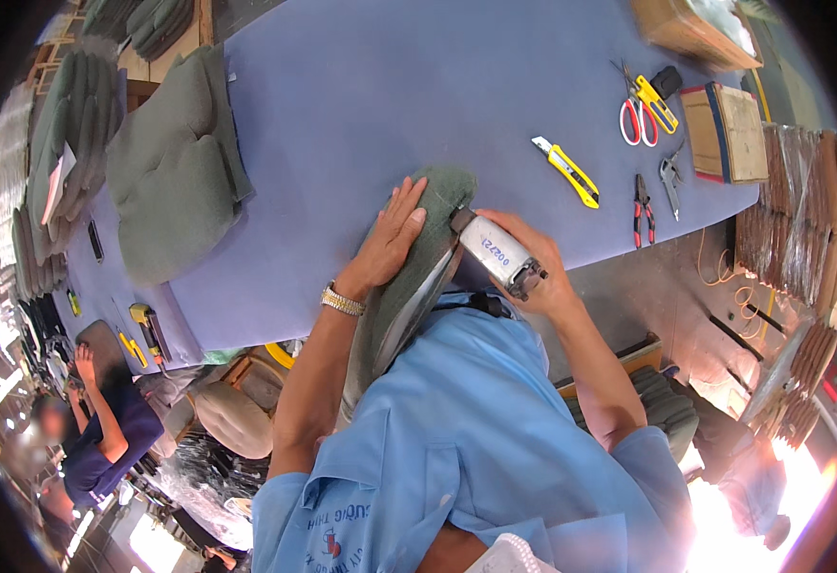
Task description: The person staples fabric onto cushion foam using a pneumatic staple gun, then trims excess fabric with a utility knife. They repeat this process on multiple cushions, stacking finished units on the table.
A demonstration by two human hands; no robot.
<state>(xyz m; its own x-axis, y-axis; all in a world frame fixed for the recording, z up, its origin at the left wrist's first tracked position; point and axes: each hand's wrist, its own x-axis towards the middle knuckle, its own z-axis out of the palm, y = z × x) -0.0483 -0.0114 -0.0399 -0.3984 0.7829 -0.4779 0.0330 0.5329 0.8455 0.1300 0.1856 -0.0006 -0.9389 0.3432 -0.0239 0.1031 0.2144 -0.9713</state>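
A grey-green fabric-covered seat pad (450, 183) stands tilted on edge between my body and the blue-covered table. My left hand (392, 232) lies on its fabric face with the fingers stretched out, near the upper end. In my right hand (540, 253) is a silver staple gun (497, 250), my fingers wrapped round its body. The dark nose of the staple gun touches or nearly touches the pad's edge; which of the two I cannot tell. A pale underside shows along the pad's lower right side.
Right of the pad on the table (370, 86) lie a yellow cutter knife (568, 176), red-handled scissors (639, 122), pliers (644, 212) and a wooden box (727, 134). Grey-green fabric covers (172, 172) lie at left, near stacked pads (73, 143). Another person (113, 435) works at lower left.
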